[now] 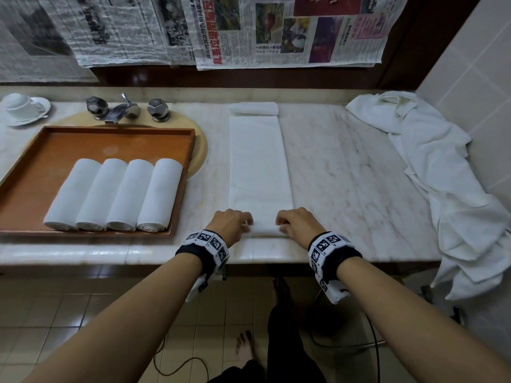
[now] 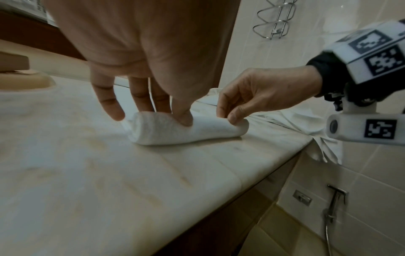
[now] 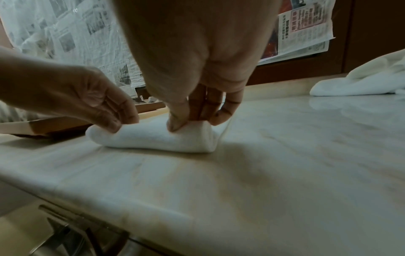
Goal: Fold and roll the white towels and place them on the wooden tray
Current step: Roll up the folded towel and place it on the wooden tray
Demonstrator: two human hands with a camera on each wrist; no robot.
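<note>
The left hand (image 1: 231, 223) and right hand (image 1: 297, 223) sit at the near edge of the marble surface (image 1: 345, 167), each grip pinching one end of the small roll begun in the folded towel (image 1: 260, 167): thumb on the near side, fingers curled over the top. The rest of the towel lies flat as a long strip running away from the person. At its far end a rolled towel (image 1: 254, 108) lies crosswise, touching or just beside it. Left of the strip, the wooden tray (image 1: 116, 134) holds four rolled towels (image 1: 113, 194) side by side, with bare wood behind them. To the right a heap of loose white cloth (image 1: 431, 161) drapes over the surface edge.

To roll well, I judge both hands should advance together, keeping even pressure so the core stays tight and the ends stay flush, not coning.
</note>
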